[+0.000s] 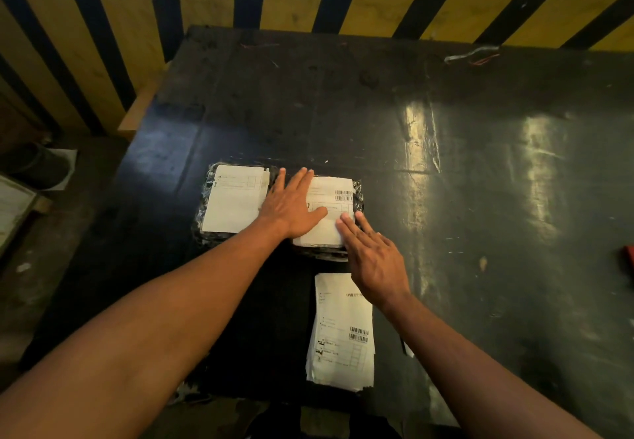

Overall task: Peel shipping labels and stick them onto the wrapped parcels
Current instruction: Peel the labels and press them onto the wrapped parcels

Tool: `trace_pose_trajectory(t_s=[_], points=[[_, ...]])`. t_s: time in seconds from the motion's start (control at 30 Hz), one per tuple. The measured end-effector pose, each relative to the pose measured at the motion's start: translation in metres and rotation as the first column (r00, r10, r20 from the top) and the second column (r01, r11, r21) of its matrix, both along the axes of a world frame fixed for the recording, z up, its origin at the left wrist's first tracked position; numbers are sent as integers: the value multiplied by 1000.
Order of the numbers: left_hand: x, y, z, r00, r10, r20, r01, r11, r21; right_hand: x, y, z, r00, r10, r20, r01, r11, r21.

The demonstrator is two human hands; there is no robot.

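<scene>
Dark glossy worktop (446, 164): right-hand parcel (356, 195) — beside the labelled parcel (202, 198) — takes its label (326, 229). Left hand (291, 207) and right hand (372, 260), flat-fingered, gripping nothing, press it; best smoothed from centre outward — spare labels (343, 353) lie nearer.

Dark table (377, 112) w/ loose wires (475, 54), red object (629, 260) at rt edge.

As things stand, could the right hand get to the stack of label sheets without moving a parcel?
Probably yes. The stack of label sheets lies bare on the table, right under the right hand and its wrist; no parcel lies between, so drawing back should reach it.
</scene>
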State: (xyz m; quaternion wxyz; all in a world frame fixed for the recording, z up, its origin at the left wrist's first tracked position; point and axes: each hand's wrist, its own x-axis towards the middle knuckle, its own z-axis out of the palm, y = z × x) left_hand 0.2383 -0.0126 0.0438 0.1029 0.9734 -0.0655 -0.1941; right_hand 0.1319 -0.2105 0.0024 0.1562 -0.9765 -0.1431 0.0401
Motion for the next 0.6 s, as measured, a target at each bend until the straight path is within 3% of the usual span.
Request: trace_pose_trajectory(t_s=[0.13, 0.3, 0.37, 0.5, 0.6], points=[[-5, -8, 9, 994, 68, -89, -73, 996, -52, 1, -1, -1, 1000, -2, 9, 2, 1000, 26], [-39, -4, 10, 982, 131, -133, -142, 987, -77, 8, -3, 2, 997, -59, 49, 50, 983, 176], [-49, -2, 6, 970, 176, -167, -191, 978, -82, 14, -5, 7, 994, -104, 28, 99, 984, 146], [-48, -1, 5, 965, 182, -188, -198, 978, -71, 38, -1, 22, 967, -133, -219, 132, 991, -19], [-40, -1, 6, 958, 158, -238, -181, 980, -78, 57, 4, 29, 924, -130, -359, 125, 991, -39]])
